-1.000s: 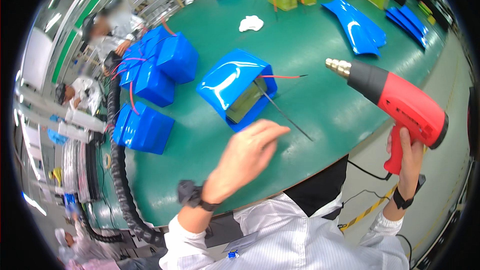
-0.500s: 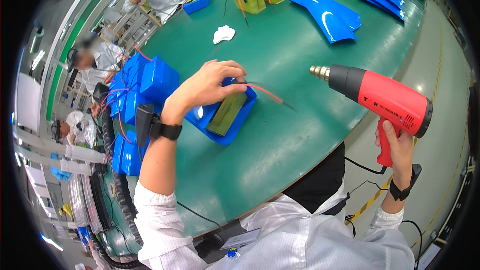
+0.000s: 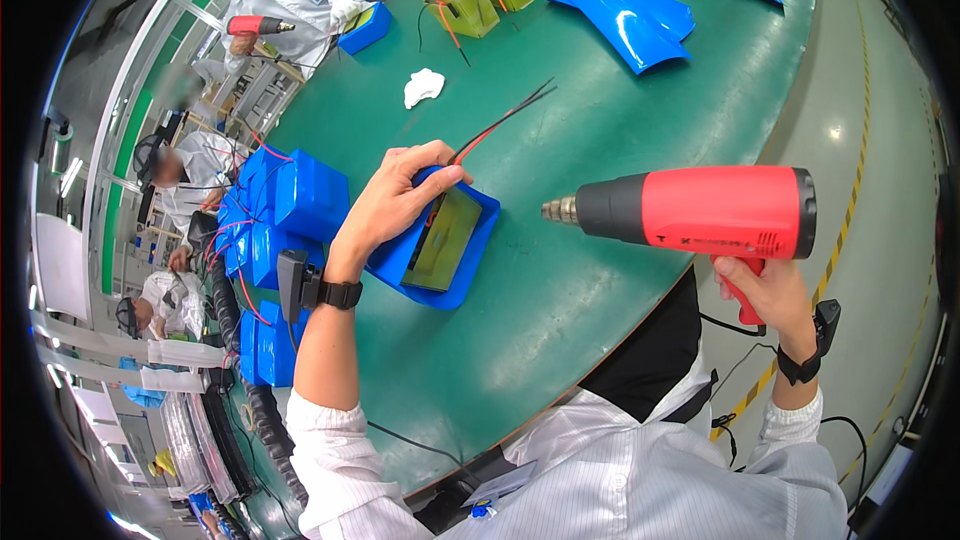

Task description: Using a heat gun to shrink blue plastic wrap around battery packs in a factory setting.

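A green-yellow battery pack point(image 3: 445, 240) stands in a blue plastic sleeve point(image 3: 484, 245), whose near rim flares out around the pack's face. My left hand point(image 3: 405, 195) is bent over the far end of the sleeve, its thumb and fingers closed on the red and black wires point(image 3: 497, 126), which rise from the fingertips to the upper right. My right hand point(image 3: 765, 290) is wrapped around the handle of a red and black heat gun point(image 3: 715, 210). The gun's metal nozzle points left toward the sleeved pack, with a gap between them.
Several blue-wrapped packs point(image 3: 310, 195) with wires stand at the left. Unwrapped yellow-green packs point(image 3: 460, 5) and flat blue sleeves point(image 3: 630, 25) lie at the back. A white cloth point(image 3: 424, 88) rests on the green table point(image 3: 560, 330). Across it, a person holds another heat gun point(image 3: 258, 26).
The heat gun has moved left and lower, its nozzle now closer to the pack and nearly level. The wires have swung from pointing right to pointing up and right.
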